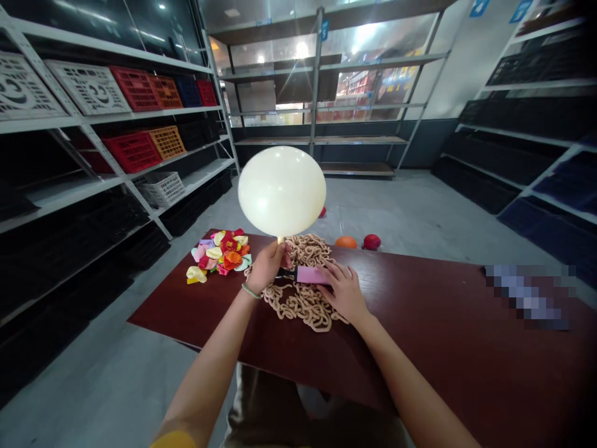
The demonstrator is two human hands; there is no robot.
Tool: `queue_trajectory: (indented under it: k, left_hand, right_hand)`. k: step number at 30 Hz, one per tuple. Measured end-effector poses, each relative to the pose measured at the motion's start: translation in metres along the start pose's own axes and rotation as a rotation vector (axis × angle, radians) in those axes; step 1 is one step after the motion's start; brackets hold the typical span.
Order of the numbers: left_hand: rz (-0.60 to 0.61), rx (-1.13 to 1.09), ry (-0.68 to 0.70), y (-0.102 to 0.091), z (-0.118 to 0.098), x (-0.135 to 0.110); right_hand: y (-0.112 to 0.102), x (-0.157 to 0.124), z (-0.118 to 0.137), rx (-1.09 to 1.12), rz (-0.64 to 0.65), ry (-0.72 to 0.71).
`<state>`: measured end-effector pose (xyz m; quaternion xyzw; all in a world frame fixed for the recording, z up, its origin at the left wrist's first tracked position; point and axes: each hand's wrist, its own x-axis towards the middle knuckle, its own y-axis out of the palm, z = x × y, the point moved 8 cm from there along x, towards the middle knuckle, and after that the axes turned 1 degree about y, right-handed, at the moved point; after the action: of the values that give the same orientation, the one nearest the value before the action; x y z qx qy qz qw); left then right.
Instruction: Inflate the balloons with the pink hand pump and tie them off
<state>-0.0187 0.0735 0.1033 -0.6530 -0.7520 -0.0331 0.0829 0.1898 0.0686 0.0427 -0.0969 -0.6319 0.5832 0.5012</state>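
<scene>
My left hand (pixel 267 266) is closed around the neck of an inflated cream balloon (pixel 282 191), holding it upright above the dark red table (pixel 448 348). My right hand (pixel 342 289) rests on a pink pump (pixel 310 274) that lies on the table, fingers laid over it. Under both hands lies a heap of tan chain-like rope (pixel 303 302). A pile of flat, uninflated balloons (pixel 221 252) in red, yellow, orange and pink sits to the left of my left hand.
An orange balloon (pixel 346 242) and a red balloon (pixel 372 241) lie on the grey floor beyond the table. Metal shelving with red, orange and white crates (pixel 135 149) lines the left wall. More shelves stand at the back and right.
</scene>
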Motion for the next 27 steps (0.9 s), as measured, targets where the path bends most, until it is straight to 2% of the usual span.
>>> queue_trajectory:
  k: [3, 6, 8, 11, 13, 17, 22, 27]
  left_hand:
    - [0.038, 0.163, 0.081, 0.005, -0.007, -0.006]
    - [0.061, 0.342, 0.180, 0.010, -0.020, -0.011]
    - [0.069, 0.438, 0.223, 0.014, -0.030, -0.013]
    - [0.108, 0.512, 0.280, 0.023, -0.043, -0.016]
    - [0.147, 0.498, 0.319, 0.031, -0.051, -0.018]
    - [0.217, 0.411, 0.355, 0.045, -0.063, -0.026]
    - [0.265, 0.417, 0.392, 0.061, -0.076, -0.037]
    - [0.263, 0.414, 0.398, 0.065, -0.081, -0.043]
  right_hand:
    - [-0.031, 0.005, 0.009, 0.008, -0.173, -0.045]
    - [-0.077, 0.019, 0.029, -0.029, -0.315, -0.134]
    - [-0.106, 0.033, 0.047, -0.100, -0.316, -0.230]
    - [-0.129, 0.055, 0.074, -0.184, -0.143, -0.412]
    - [-0.139, 0.064, 0.089, -0.171, -0.039, -0.518]
    - [-0.146, 0.075, 0.096, -0.134, 0.031, -0.546]
    - [-0.143, 0.073, 0.086, -0.219, 0.002, -0.514]
    - [-0.144, 0.068, 0.075, -0.433, -0.089, -0.464]
